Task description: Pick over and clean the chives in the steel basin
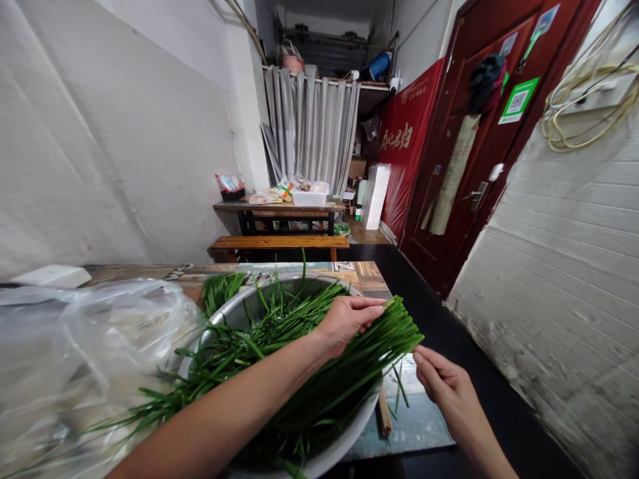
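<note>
While left hand (344,326) pinches greens (384,342), plastic bag (130,319) crowds basin (363,416).

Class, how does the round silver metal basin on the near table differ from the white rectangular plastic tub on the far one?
Shape: the round silver metal basin has a curved rim; the white rectangular plastic tub has straight sides. Contents: the basin holds long green stalks; the tub holds a mixed heap, too small to identify. Position: the basin is much nearer the camera than the tub. Both are open-topped and heaped.
</note>
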`<state>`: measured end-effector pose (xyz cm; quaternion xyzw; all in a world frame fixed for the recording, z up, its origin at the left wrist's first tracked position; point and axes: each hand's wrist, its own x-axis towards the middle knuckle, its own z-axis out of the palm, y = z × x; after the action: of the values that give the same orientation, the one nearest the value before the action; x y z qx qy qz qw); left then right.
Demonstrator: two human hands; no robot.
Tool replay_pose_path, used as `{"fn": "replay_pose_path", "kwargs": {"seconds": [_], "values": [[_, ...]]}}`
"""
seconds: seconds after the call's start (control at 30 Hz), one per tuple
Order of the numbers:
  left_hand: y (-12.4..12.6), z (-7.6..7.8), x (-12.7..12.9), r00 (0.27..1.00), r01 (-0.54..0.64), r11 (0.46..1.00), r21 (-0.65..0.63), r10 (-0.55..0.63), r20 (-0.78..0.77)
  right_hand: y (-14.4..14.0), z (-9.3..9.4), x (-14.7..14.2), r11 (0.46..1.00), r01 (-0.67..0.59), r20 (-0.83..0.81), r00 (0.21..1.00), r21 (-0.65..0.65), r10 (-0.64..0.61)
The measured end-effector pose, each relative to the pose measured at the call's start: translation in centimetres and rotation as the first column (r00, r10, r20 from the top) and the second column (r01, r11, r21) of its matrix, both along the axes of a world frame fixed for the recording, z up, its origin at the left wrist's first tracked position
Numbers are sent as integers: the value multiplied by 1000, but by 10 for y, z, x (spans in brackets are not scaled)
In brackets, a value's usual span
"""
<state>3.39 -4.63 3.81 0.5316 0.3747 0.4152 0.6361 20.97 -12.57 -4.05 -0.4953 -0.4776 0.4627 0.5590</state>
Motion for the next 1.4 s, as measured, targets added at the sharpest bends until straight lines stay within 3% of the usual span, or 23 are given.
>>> {"fn": "replay_pose_path", "kwargs": {"seconds": [0.37, 0.57, 0.73, 0.87, 0.97, 1.1, 1.4], "values": [[3, -2, -2, 993, 55, 998, 34, -51, -109, 2, 1, -3, 1000, 30, -12, 999, -8, -31], [5, 20, -12, 971, 198, 960, 200, -163, -175, 1, 11, -6, 996, -35, 58, 998, 78, 31], [-10, 37, -16, 919, 367, 915, 164, -331, -213, -1, 35, -4, 982, -111, 206, 975, 152, 79], [-18, 54, -30, 890, 418, 882, 219, -350, -291, -3, 52, 0, 959, -214, 290, 945, 188, 154], [-19, 62, -41, 861, 436, 847, 304, -294, -416, -5, 64, -1, 927, -313, 348, 909, 208, 229], [-23, 61, -46, 849, 452, 828, 331, -286, -444, -9, 75, -6, 900, -383, 388, 877, 207, 284], [-25, 52, -52, 872, 442, 865, 240, -351, -341, -10, 80, -11, 891, -392, 517, 824, 228, 231]]}}
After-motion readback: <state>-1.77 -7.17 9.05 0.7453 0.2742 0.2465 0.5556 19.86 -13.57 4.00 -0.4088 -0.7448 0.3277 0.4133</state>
